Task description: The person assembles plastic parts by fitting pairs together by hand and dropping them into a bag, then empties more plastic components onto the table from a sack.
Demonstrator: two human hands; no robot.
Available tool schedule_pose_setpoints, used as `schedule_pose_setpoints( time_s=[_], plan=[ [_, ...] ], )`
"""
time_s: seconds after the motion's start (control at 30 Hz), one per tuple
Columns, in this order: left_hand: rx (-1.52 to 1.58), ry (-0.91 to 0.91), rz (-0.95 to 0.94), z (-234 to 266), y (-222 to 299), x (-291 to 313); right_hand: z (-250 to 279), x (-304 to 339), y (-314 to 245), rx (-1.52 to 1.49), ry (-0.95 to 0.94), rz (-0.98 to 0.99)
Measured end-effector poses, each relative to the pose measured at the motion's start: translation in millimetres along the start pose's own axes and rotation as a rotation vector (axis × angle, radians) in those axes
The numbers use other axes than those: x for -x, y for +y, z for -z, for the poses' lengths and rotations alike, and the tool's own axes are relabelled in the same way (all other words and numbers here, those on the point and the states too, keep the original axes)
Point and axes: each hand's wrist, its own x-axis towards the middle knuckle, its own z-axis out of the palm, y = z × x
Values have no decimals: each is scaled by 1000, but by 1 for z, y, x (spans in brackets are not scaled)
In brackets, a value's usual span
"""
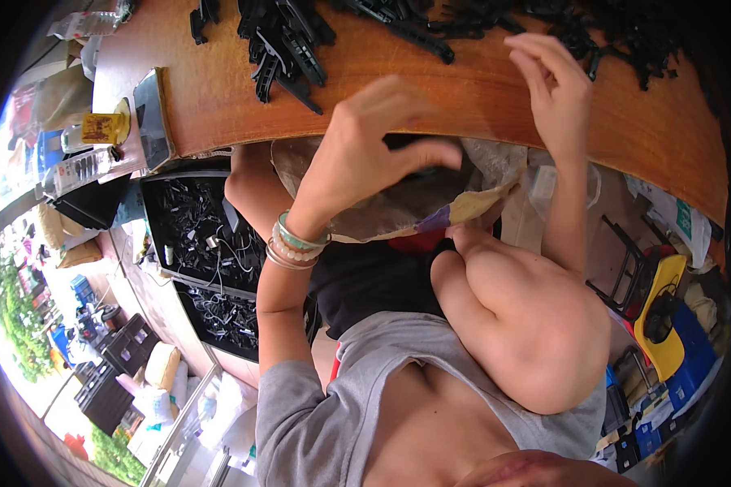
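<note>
My left hand (382,138), with bracelets (299,243) on its wrist, hangs over the mouth of a sack (471,166) between the table edge and my lap. Its thumb stands apart from its blurred fingers, and nothing shows between them. Over the table's right part my right hand (554,89) is raised, fingers loosely bent and apart, with no object visible in it. Beyond it lies a heap of small black plastic parts (642,49). Longer black plastic pieces (288,53) are piled farther left. Dark contents show partly inside the sack.
A brown wooden table (195,97) curves across the far side. Black trays of small dark parts and cables (199,227) stand at my left. A dark flat panel (154,118) and a yellow box (104,128) are at the table's left end. A yellow chair (659,316) stands right.
</note>
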Motion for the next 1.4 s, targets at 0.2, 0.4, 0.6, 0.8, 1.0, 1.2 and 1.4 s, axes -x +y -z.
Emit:
schedule_pose_setpoints(
  time_s=[0.2,0.4,0.6,0.8,1.0,1.2,1.4],
  plan=[
    [-541,127,-68,-28,-33,-44,-27,-39,8,304,-168,394],
    [-386,84,43,-20,-30,-24,-28,-9,-6,339,-178,288],
    [-274,331,237,-29,-31,-21,-22,3,-10,359,-118,213],
    [-190,270,300,-28,-28,-9,-14,10,-24,322,-35,190],
    [678,191,611,-22,-2,-11,1,20,-56,-831,-99,-533],
    [931,91,659,-20,6,-7,-2,30,-51,-944,-256,-489],
    [726,39,625,-10,21,-6,-6,35,-57,-765,-149,-290]
  ],
)
